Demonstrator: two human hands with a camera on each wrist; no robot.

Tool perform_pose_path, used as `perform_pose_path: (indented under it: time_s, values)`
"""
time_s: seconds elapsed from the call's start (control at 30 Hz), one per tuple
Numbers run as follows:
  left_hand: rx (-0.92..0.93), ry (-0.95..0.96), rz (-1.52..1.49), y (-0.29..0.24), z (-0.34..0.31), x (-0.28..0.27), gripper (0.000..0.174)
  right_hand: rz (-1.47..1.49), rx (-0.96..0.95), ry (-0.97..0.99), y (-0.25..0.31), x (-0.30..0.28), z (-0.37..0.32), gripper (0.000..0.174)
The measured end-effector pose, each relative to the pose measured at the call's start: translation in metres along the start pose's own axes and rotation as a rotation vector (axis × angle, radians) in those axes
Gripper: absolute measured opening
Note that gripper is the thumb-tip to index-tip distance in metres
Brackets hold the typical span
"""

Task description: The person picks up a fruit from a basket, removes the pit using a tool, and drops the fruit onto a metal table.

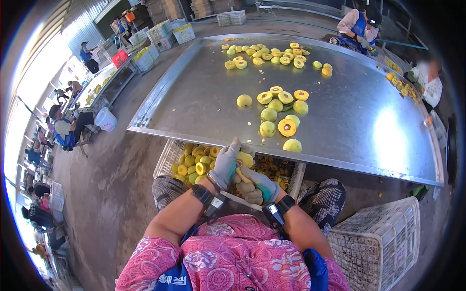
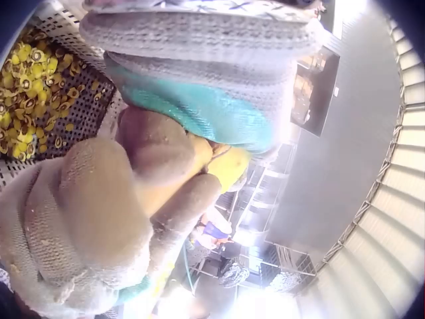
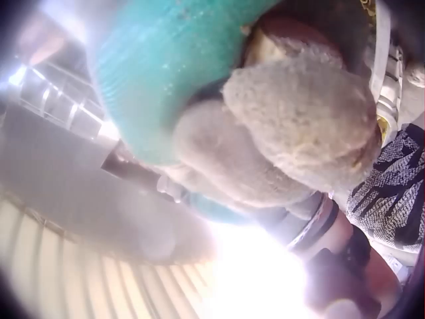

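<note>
Both hands wear grey work gloves with teal patches and meet just below the table's near edge. My left hand (image 1: pixel 224 166) holds a yellow-green, apricot-like fruit (image 1: pixel 245 159). My right hand (image 1: pixel 256 185) grips a tan handle (image 1: pixel 242 174) close against that fruit; the tool's working end is hidden. In the left wrist view, yellow flesh of the fruit (image 2: pixel 231 167) shows between the gloves, with the tan handle (image 2: pixel 161 194) under curled fingers. The right wrist view is mostly filled by gloved fingers (image 3: pixel 302 119). Beneath the hands, a white crate (image 1: pixel 164 157) bears yellow-green fruit halves (image 1: pixel 194 162) and darker brown pieces (image 1: pixel 272 167).
A metal table (image 1: pixel 204 97) spreads ahead with whole fruits and cut halves (image 1: pixel 286 127) showing brown centres. On the right floor lies a white plastic crate (image 1: pixel 376 242). Another person (image 1: pixel 359 29) works at the far edge. A white bucket (image 1: pixel 106 119) stands left.
</note>
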State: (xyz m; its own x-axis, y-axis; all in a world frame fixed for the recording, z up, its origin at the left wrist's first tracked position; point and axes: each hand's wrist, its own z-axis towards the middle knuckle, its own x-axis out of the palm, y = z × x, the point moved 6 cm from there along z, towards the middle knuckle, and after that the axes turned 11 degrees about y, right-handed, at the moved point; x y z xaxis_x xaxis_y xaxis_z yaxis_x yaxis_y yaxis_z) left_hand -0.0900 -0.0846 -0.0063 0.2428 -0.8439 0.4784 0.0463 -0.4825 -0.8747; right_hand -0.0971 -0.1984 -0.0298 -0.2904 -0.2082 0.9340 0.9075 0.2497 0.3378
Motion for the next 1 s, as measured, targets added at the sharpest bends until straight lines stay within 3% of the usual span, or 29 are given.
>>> perform_pose_path:
  time_s: [0.17, 0.27, 0.33, 0.4, 0.47, 0.6, 0.7, 0.8, 0.9, 0.93, 1.0]
  values:
    - [-0.003, 0.0, -0.234, -0.004, -0.009, -0.009, 0.05, 0.126, 0.035, 0.093, -0.01, 0.003, 0.007, 0.044]
    - [0.105, -0.141, -0.424, -0.02, -0.011, -0.059, 0.046, 0.099, 0.03, 0.017, -0.012, 0.001, 0.005, 0.045]
    - [0.123, -0.23, -0.14, -0.041, -0.017, -0.115, 0.042, -0.001, 0.014, -0.079, -0.011, -0.013, 0.001, 0.046]
    - [0.178, -0.308, 0.171, -0.07, -0.005, -0.132, 0.038, -0.041, 0.0, -0.272, -0.014, -0.035, -0.003, 0.045]
    - [0.273, -0.388, 0.508, -0.104, 0.012, -0.118, 0.035, -0.033, 0.003, -0.373, -0.014, -0.05, -0.008, 0.044]
    - [0.01, -0.31, 0.97, -0.111, 0.087, -0.089, 0.039, -0.008, -0.011, -0.397, -0.004, -0.051, -0.006, 0.043]
    - [0.007, -0.234, 1.335, -0.103, 0.143, -0.062, 0.051, -0.029, -0.063, -0.467, 0.004, -0.048, -0.008, 0.044]
    - [-0.019, -0.133, 1.571, -0.083, 0.198, -0.053, 0.063, -0.111, -0.06, -0.466, 0.009, -0.051, -0.01, 0.046]
    - [-0.211, -0.103, 1.851, -0.058, 0.232, -0.06, 0.068, -0.178, -0.078, -0.467, 0.013, -0.057, -0.009, 0.043]
    - [-0.196, -0.018, 1.734, -0.056, 0.234, -0.06, 0.066, -0.201, -0.087, -0.46, 0.015, -0.053, -0.009, 0.042]
    - [-0.249, -0.034, 1.73, -0.05, 0.234, -0.064, 0.063, -0.251, -0.085, -0.472, 0.015, -0.05, -0.009, 0.036]
